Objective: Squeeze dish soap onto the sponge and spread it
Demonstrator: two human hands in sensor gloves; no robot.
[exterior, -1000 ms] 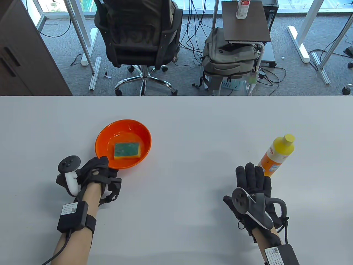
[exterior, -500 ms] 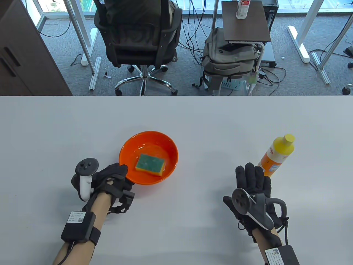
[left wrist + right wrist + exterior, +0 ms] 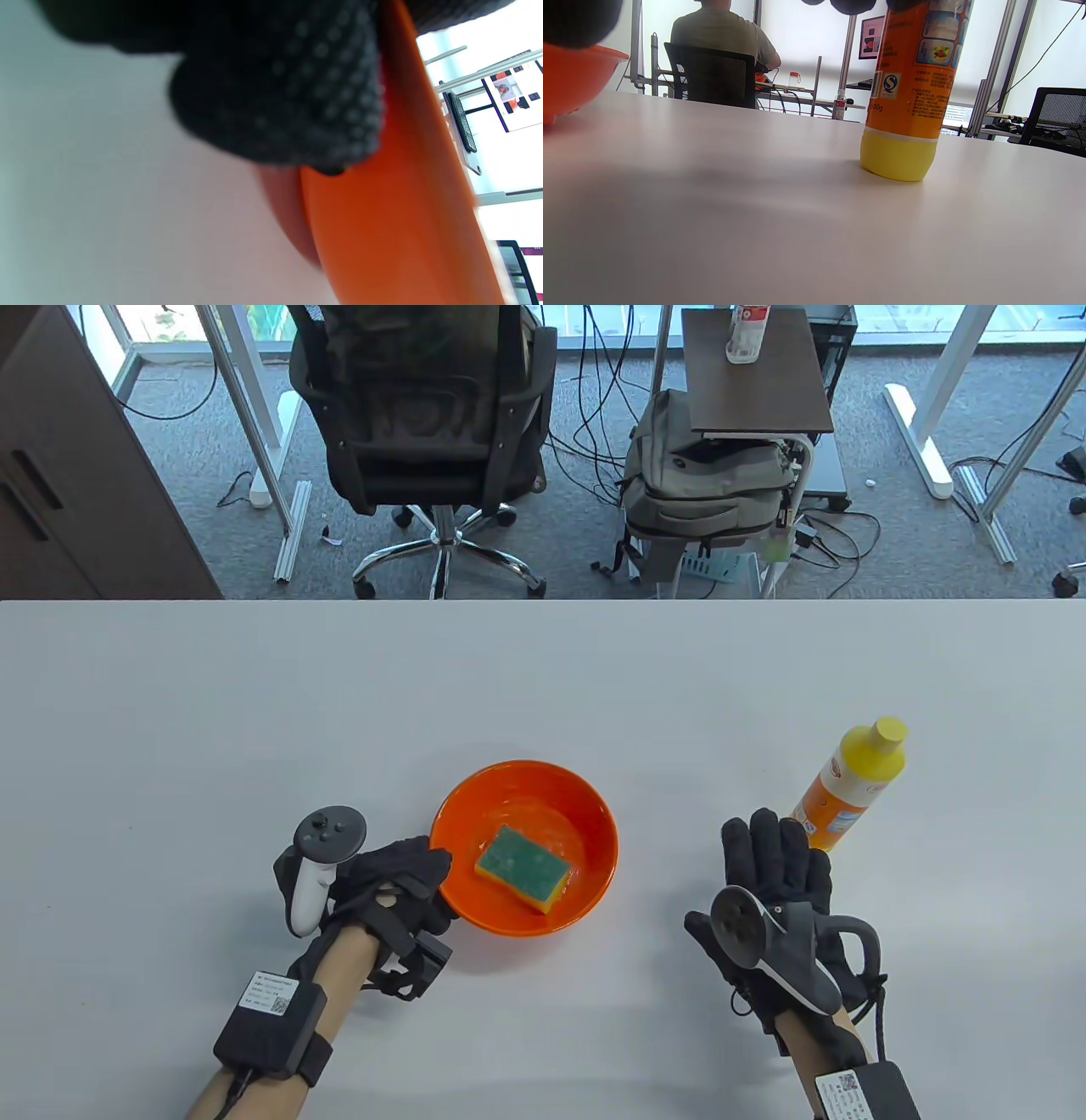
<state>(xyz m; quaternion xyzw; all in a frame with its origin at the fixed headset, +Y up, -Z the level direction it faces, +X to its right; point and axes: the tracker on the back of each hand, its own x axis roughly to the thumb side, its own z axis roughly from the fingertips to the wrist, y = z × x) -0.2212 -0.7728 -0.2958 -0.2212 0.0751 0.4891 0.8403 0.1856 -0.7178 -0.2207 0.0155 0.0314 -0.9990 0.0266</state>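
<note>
An orange bowl point(image 3: 585, 814) stands on the white table point(image 3: 543, 678) near the front middle. A green-and-yellow sponge point(image 3: 521, 868) lies in it. My left hand point(image 3: 405, 882) grips the bowl's left rim; in the left wrist view a gloved finger point(image 3: 280, 93) presses on the bowl's outer wall point(image 3: 403, 220). A yellow and orange dish soap bottle point(image 3: 851, 785) stands upright at the right. My right hand point(image 3: 776, 857) lies flat and open on the table just left of the bottle, holding nothing. The bottle point(image 3: 908, 106) stands close in the right wrist view.
The table's far edge point(image 3: 543, 600) runs across the middle of the table view; beyond it are an office chair point(image 3: 424, 415), a backpack point(image 3: 704, 492) and a small side table point(image 3: 755, 373). The bowl point(image 3: 572, 80) shows at the left in the right wrist view.
My left hand has dragged the bowl with the sponge to the right and toward me. The sponge has turned in the bowl. My right hand and the bottle have stayed put.
</note>
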